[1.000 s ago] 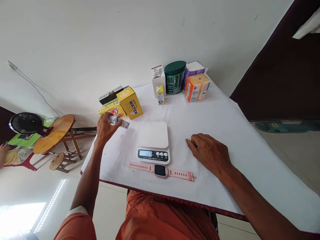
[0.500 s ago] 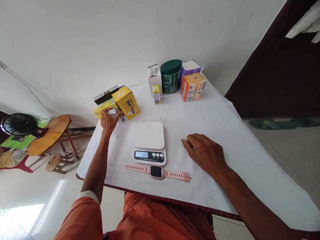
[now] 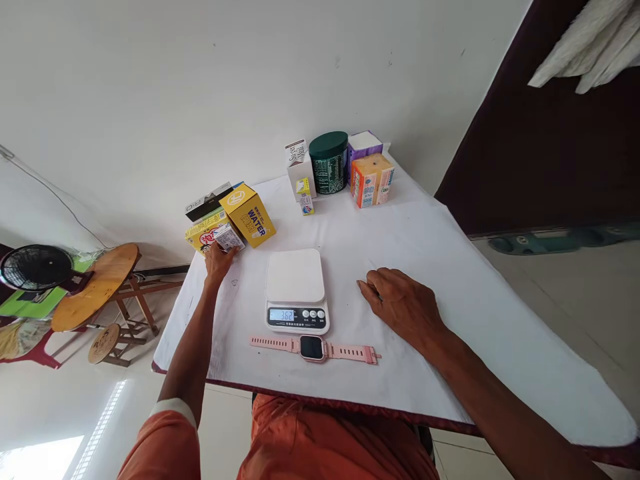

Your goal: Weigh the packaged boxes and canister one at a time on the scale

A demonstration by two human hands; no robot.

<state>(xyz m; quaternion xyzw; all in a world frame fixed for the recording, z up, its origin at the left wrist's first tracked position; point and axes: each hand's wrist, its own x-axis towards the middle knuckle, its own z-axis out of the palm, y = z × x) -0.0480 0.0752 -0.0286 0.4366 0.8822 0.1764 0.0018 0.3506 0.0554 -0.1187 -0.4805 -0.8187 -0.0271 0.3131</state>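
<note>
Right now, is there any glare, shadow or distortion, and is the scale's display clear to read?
Head view: glare whitens the floor at lower left; a faint shadow borders the left forearm; the lens seems to stretch the table rightward; digits on the scale read clearly, 362; fine print on the small carton does not.

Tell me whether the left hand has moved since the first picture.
Yes: judged against the yellow WATER box, the left hand has shifted rightward, closer to that box.

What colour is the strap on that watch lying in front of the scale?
The watch strap is pink, best seen in the head view.
</note>
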